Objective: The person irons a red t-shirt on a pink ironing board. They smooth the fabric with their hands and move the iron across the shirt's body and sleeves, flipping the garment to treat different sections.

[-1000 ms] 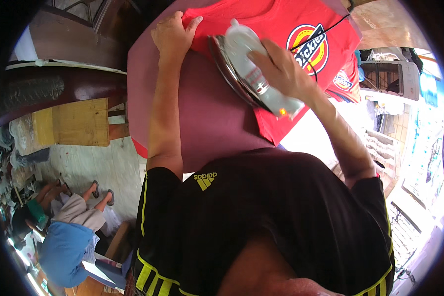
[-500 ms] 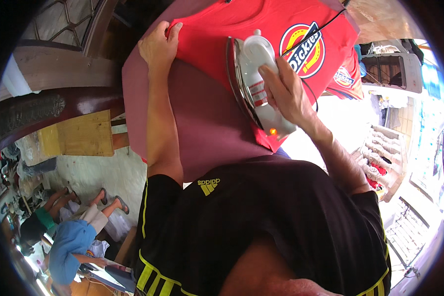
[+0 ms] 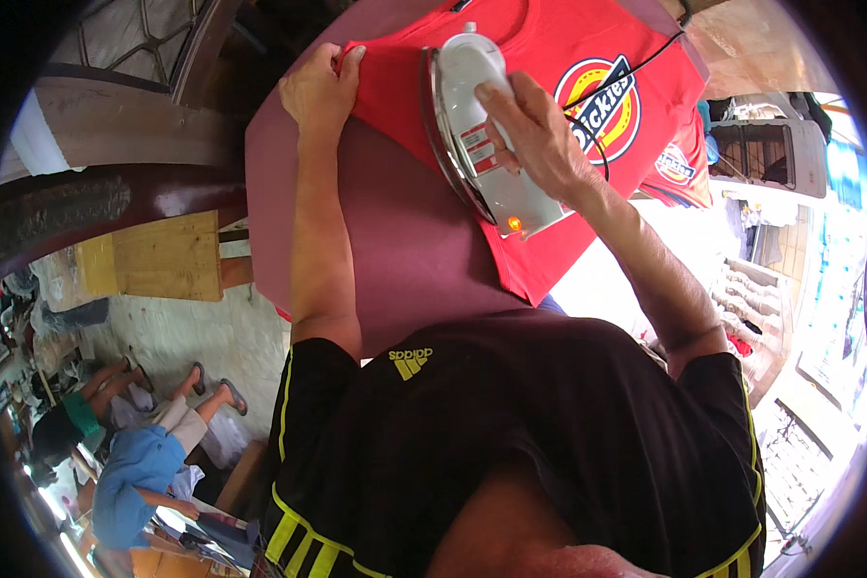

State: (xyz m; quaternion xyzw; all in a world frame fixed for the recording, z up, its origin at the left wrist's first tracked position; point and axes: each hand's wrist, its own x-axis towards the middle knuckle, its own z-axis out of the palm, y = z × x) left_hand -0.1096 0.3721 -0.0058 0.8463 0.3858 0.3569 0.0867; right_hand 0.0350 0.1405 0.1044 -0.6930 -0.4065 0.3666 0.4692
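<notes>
A red T-shirt (image 3: 539, 260) with a round printed emblem lies spread over the mauve padded ironing table (image 3: 385, 241). My left hand (image 3: 320, 91) pinches the shirt's edge at the far left, thumb against the fingers, holding the cloth out flat. In my right hand (image 3: 539, 135) is a white steam iron (image 3: 475, 77), gripped by its handle and tilted, its soleplate edge toward the left. It stands on the shirt between my left hand and the emblem. An orange light glows at the iron's heel, and a black cord (image 3: 636, 72) runs off to the far right.
Another red shirt (image 3: 677, 166) with a similar emblem hangs at the table's right edge. Left of the table is a wooden box (image 3: 169, 258). Two people, one in a blue shirt (image 3: 140, 472), work at the lower left. A rack (image 3: 771, 159) stands at the right.
The iron in my right hand has slid left and slightly farther away across the shirt, toward my left hand. My left hand keeps its pinch on the shirt edge.
</notes>
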